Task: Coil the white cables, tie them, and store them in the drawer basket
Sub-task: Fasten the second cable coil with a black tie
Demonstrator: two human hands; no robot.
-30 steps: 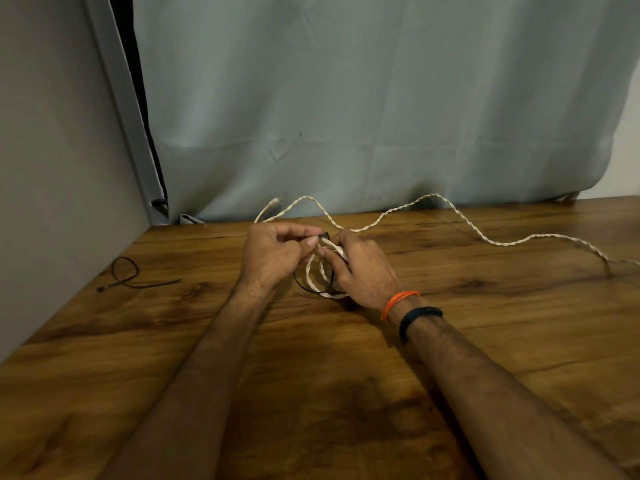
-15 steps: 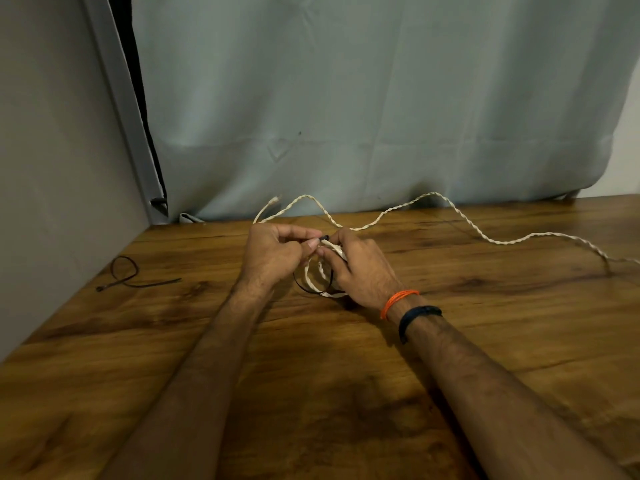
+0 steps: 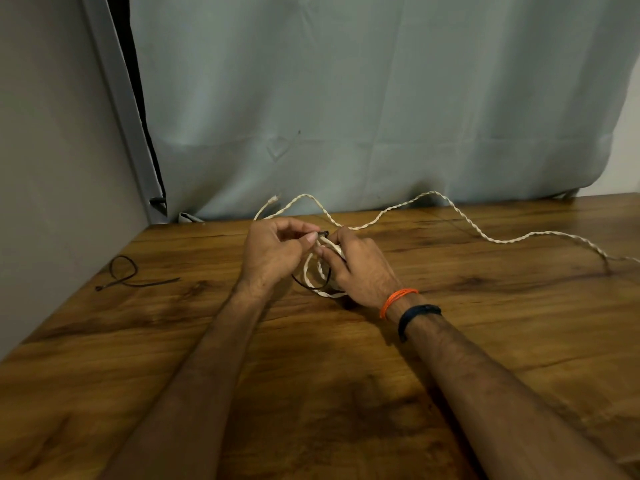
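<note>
Both hands meet mid-counter point(image 3: 450, 341) over the white cable point(image 3: 317, 282), a twisted, rope-like cord wound into a small loose coil. The left hand point(image 3: 273, 254) pinches the head of a thin black tie point(image 3: 323, 233), fingers curled tight on it. The right hand point(image 3: 360, 268) grips the coil, fingers wrapped round its strands. A loose twisted white cord point(image 3: 460, 216) snakes away rightward. Another black tie point(image 3: 126, 275) lies far left.
</note>
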